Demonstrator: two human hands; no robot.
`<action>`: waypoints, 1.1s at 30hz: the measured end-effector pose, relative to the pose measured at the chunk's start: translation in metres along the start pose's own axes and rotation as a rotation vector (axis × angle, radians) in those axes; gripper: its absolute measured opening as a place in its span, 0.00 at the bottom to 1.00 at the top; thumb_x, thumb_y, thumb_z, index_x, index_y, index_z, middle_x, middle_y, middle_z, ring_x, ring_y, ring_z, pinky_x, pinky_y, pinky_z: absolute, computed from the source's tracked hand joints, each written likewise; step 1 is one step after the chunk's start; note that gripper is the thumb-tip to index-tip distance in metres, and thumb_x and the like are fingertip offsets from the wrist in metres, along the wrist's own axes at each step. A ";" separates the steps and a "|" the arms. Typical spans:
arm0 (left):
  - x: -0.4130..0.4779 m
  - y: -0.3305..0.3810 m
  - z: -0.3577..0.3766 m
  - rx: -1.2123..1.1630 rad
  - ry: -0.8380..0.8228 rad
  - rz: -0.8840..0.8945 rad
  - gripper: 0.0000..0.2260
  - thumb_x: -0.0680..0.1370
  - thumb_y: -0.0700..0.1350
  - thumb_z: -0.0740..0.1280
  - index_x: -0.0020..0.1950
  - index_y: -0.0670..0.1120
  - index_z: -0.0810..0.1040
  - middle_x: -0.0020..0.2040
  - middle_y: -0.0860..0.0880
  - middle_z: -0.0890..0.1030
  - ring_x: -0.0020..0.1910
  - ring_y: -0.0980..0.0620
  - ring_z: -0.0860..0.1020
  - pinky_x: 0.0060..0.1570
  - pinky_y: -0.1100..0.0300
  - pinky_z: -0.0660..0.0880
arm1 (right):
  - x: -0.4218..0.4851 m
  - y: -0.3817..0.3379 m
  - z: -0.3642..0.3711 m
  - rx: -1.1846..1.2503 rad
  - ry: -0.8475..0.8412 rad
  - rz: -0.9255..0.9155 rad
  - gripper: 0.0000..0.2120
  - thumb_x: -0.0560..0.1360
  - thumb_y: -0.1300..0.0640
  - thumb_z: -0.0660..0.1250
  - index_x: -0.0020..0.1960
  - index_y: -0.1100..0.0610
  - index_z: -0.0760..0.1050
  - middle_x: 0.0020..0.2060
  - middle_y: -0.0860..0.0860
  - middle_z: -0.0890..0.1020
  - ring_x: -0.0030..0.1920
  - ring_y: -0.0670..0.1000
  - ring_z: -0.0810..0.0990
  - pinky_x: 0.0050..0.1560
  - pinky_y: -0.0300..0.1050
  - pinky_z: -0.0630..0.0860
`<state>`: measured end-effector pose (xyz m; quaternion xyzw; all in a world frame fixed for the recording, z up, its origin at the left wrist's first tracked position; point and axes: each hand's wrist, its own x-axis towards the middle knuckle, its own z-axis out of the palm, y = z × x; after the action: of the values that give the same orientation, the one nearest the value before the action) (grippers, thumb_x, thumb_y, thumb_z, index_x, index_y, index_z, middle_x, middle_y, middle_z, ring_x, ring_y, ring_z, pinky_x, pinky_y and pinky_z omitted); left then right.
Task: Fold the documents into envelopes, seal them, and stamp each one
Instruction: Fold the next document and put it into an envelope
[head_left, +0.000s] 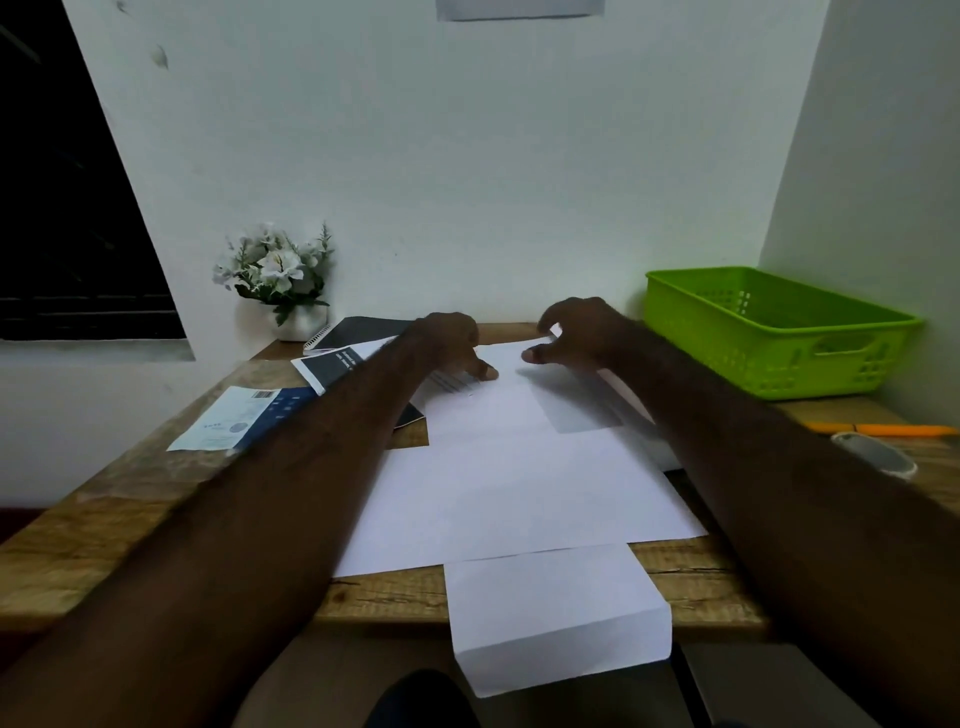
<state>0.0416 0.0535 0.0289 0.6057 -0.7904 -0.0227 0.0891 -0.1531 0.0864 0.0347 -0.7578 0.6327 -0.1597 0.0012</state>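
A large white sheet (519, 493) lies flat across the middle of the wooden desk (130, 514). Another white paper (519, 400) lies on it toward the far side. My left hand (452, 345) rests on this paper's far left part, thumb pressed down on it. My right hand (576, 332) pinches the paper's far edge, which is lifted a little between thumb and fingers. A folded white paper (561, 613) hangs over the desk's near edge.
A green plastic basket (779, 332) stands at the far right. An orange pen (883, 429) and a tape roll (878, 454) lie right of my forearm. A flower pot (280, 280), a dark notebook (358, 330) and printed leaflets (244, 415) sit at the left.
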 end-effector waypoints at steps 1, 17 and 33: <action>0.001 -0.003 0.002 0.021 -0.001 -0.002 0.24 0.76 0.56 0.72 0.67 0.44 0.75 0.68 0.47 0.75 0.65 0.45 0.74 0.65 0.52 0.71 | -0.001 -0.005 0.002 0.005 -0.040 -0.064 0.24 0.73 0.41 0.72 0.65 0.52 0.78 0.63 0.51 0.79 0.63 0.52 0.76 0.59 0.40 0.69; 0.009 -0.025 0.000 -0.363 0.110 -0.191 0.23 0.76 0.50 0.74 0.64 0.37 0.76 0.60 0.39 0.80 0.61 0.40 0.78 0.62 0.49 0.76 | -0.005 -0.024 0.024 -0.022 -0.313 -0.172 0.31 0.81 0.62 0.53 0.82 0.48 0.51 0.78 0.49 0.64 0.78 0.54 0.60 0.76 0.47 0.56; 0.012 -0.028 0.006 -0.845 0.417 -0.330 0.27 0.66 0.38 0.81 0.60 0.47 0.75 0.56 0.43 0.79 0.49 0.46 0.80 0.48 0.50 0.83 | -0.008 -0.010 0.020 0.018 -0.273 -0.054 0.27 0.83 0.59 0.52 0.81 0.51 0.54 0.79 0.51 0.61 0.78 0.54 0.61 0.73 0.43 0.57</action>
<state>0.0643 0.0340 0.0208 0.6253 -0.5710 -0.2331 0.4781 -0.1395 0.0921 0.0160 -0.7892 0.6045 -0.0607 0.0897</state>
